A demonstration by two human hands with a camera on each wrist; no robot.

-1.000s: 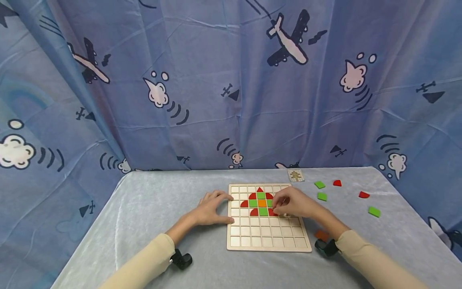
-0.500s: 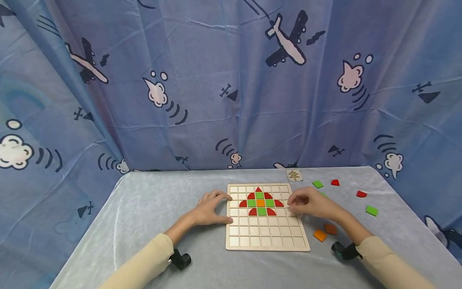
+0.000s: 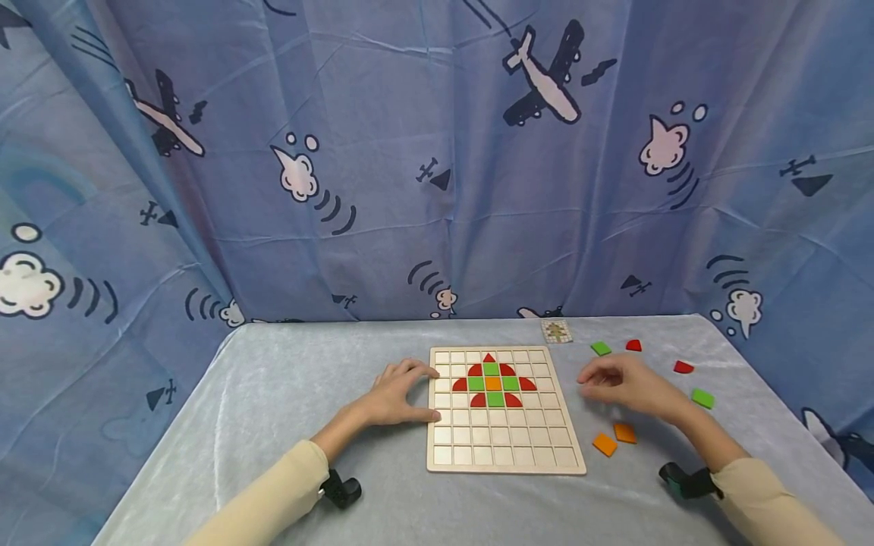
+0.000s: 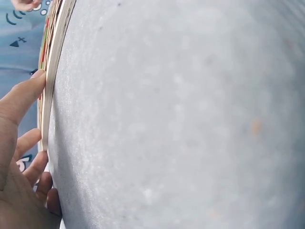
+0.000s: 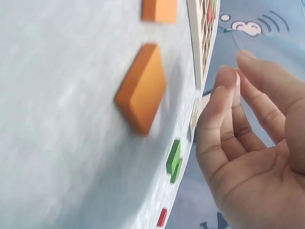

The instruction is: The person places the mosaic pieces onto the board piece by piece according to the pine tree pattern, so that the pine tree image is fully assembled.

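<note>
A light wooden grid board (image 3: 508,438) lies on the table. In its upper half, red, green and orange tiles form a pattern around an orange square (image 3: 493,384), with a red triangle (image 3: 488,358) at the top. My left hand (image 3: 396,394) touches the board's left edge with spread thumb and fingers; in the left wrist view the thumb (image 4: 24,95) rests against that edge. My right hand (image 3: 631,385) hovers right of the board, fingers loosely bent, nothing seen between them. Two loose orange squares, one nearer (image 3: 605,444) and one behind it (image 3: 624,433), lie below that hand.
Right of the board lie loose green squares (image 3: 703,398) and red quarter-round tiles (image 3: 683,367). A small card with a tree picture (image 3: 557,331) lies behind the board. A blue curtain (image 3: 382,167) hangs beyond the table's back edge.
My right hand has moved off the board to the right, uncovering the pattern's right side, with its red quarter-round tile, and the loose orange squares. The left hand stays at the edge.
</note>
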